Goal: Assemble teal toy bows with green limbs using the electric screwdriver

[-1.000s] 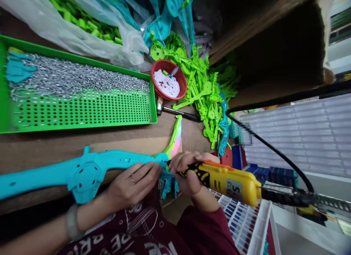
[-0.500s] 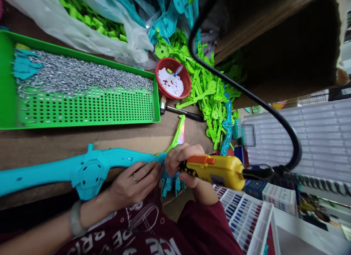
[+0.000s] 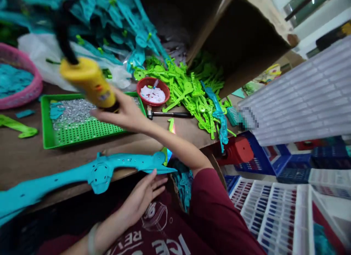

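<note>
My right hand [image 3: 123, 110] grips a yellow electric screwdriver [image 3: 86, 81] and holds it over the green tray [image 3: 79, 138] of small metal screws [image 3: 74, 112]. The driver's tip is hidden behind the hand and forearm. Along the table's front edge lies a long turquoise plastic part [image 3: 123, 161] with a six-sided middle and a pointed right end. Just below that pointed end, my left hand [image 3: 144, 192] is open with its fingers stretched out. Whether a fingertip touches the part, I cannot tell. A lime-green piece [image 3: 170, 127] lies behind the part's right end.
A red bowl [image 3: 164, 97] with white pieces and a small screwdriver stands beside the tray. Near it are a hammer [image 3: 172, 114] and a heap of lime-green parts [image 3: 189, 90]. A pink basket [image 3: 35, 75] is at left, white crates [image 3: 274, 203] at lower right. A black cable [image 3: 61, 35] hangs overhead.
My right hand has swung left with the electric screwdriver, from the turquoise part's right end to over the tray. My left hand has let go and dropped slightly. The view has shifted left.
</note>
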`<state>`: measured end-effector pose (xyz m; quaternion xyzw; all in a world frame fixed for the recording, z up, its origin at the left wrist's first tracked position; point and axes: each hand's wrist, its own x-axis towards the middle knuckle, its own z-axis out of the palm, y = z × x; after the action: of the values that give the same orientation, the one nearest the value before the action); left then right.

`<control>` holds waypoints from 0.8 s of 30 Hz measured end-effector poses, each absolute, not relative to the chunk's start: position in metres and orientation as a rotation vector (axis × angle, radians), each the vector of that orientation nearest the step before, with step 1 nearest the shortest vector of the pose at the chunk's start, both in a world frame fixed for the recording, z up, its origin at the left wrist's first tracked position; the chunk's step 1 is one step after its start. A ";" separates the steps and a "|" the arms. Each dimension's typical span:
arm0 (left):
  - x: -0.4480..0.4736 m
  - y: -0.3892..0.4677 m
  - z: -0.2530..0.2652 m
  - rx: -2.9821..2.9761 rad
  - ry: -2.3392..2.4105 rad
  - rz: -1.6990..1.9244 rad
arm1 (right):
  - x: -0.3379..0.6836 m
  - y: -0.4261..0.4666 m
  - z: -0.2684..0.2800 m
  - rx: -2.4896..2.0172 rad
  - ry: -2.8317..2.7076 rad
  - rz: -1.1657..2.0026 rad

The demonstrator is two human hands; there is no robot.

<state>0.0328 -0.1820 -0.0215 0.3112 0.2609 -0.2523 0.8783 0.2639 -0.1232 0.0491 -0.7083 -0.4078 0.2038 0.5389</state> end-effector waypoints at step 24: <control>-0.023 -0.155 0.017 0.946 0.748 -0.374 | 0.204 -0.353 0.053 -2.233 -2.318 -0.596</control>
<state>-0.0231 -0.1551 0.0165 0.4422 0.3496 -0.1747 0.8073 0.2036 -0.3527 0.0527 -0.6806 -0.7067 -0.1817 -0.0659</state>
